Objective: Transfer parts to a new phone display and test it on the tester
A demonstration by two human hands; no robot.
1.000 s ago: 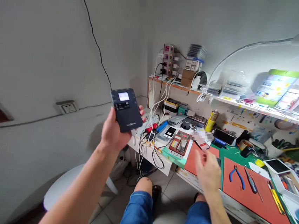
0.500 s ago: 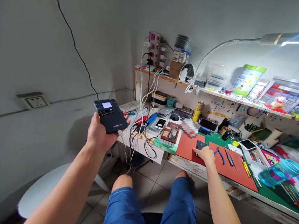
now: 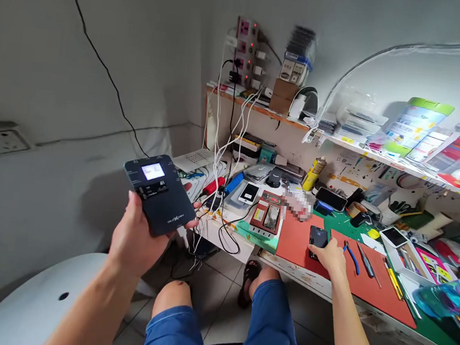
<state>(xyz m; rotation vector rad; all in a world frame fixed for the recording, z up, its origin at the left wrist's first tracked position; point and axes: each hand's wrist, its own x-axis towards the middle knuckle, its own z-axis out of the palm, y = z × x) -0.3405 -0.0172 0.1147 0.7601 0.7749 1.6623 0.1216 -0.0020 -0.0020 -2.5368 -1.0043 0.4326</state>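
My left hand (image 3: 135,245) is closed round a flat dark handheld tester (image 3: 165,207) with a small lit screen, raised in front of the wall to the left of the bench. A white cable plug (image 3: 183,236) shows at its lower edge, and a small black piece (image 3: 153,189) sits below the screen. On the red mat (image 3: 294,241), my right hand (image 3: 332,257) grips a black smartphone (image 3: 319,236) by its near end. Blue-handled pliers (image 3: 352,258) and a screwdriver (image 3: 366,260) lie just right of that hand.
A red-brown fixture (image 3: 266,214) and a white phone (image 3: 248,193) lie left of the mat. White and black cables hang from a power strip (image 3: 245,49) on the shelf. A yellow can (image 3: 314,173) stands behind; a blue bottle (image 3: 446,293) is far right. A round white stool (image 3: 34,300) stands lower left.
The view has shifted closer to the bench, so the tester looks larger and more tilted. Both hands keep their holds, the right one still on the smartphone. A sandalled foot now shows below.
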